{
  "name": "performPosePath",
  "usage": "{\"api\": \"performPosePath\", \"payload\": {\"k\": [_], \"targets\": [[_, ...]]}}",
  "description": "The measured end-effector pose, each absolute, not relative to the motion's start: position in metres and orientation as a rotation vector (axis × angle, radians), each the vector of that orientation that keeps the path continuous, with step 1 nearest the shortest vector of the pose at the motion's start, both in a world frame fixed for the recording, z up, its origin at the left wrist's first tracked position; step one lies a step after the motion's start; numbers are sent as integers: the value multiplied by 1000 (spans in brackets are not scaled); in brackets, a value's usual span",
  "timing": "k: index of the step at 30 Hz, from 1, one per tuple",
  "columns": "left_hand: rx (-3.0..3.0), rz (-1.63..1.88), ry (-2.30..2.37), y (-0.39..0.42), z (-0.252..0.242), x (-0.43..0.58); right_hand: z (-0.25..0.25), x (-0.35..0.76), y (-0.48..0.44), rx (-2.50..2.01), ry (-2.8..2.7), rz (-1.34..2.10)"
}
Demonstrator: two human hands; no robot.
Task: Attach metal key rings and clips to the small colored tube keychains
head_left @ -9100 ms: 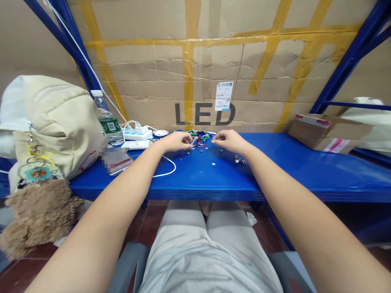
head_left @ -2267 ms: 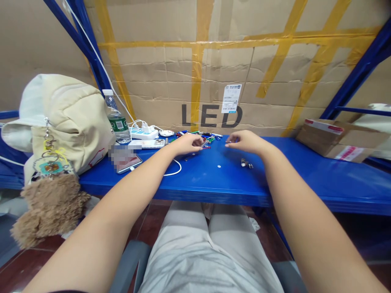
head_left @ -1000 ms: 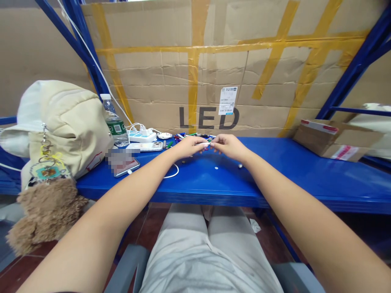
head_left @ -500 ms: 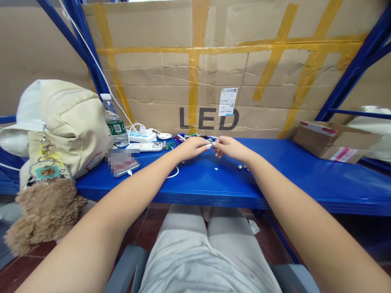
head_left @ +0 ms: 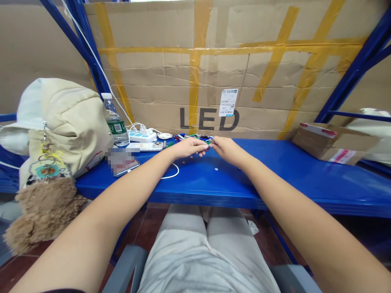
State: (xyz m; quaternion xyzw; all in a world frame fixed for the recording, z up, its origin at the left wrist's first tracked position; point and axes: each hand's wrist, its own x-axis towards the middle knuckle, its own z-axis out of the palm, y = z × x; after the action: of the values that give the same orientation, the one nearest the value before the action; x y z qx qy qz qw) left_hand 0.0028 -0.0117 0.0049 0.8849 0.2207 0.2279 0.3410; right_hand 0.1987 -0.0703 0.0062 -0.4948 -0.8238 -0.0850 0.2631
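Note:
My left hand (head_left: 189,147) and my right hand (head_left: 224,149) meet fingertip to fingertip above the blue table (head_left: 198,185). Both are closed in a pinch around something small, partly green, between them; it is too small to name. Just behind the hands lies a pile of pens or pen parts (head_left: 183,136) in several colours, partly covered by my fingers. A small white disc (head_left: 216,169) rests on the table in front of my right hand.
At the left are a cream bag (head_left: 70,118) with a fluffy brown charm, a bottle (head_left: 116,126), a power strip (head_left: 142,136), phones and a white cable (head_left: 174,173). A cardboard box (head_left: 330,142) sits at the right. A large carton (head_left: 152,81) stands behind.
My right hand has shifted slightly left and turned, its fingers now more closed against my left fingertips. Something green now shows between them where a whitish bit was.

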Motion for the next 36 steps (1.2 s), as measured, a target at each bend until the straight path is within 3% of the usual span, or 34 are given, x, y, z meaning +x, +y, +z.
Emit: {"api": "performPosePath", "payload": {"k": [12, 15, 21, 25, 30, 36], "targets": [[3059, 891, 543, -14, 6, 16, -1, 200, -64, -1206, -1801, 837], [2980, 976, 585, -18, 8, 17, 0, 200, -64, -1208, -1812, 703], [2636, 848, 557, -21, 10, 14, 10, 207, -75, -1324, -2212, -192], [2656, 836, 524, -17, 8, 10, 8, 205, -77, -1439, -2288, -404], [2964, 959, 548, -16, 7, 9, -3, 197, -68, -1326, -2110, -36], [3111, 853, 657, -16, 5, 16, -2, 199, -62, -1289, -1999, 509]]}}
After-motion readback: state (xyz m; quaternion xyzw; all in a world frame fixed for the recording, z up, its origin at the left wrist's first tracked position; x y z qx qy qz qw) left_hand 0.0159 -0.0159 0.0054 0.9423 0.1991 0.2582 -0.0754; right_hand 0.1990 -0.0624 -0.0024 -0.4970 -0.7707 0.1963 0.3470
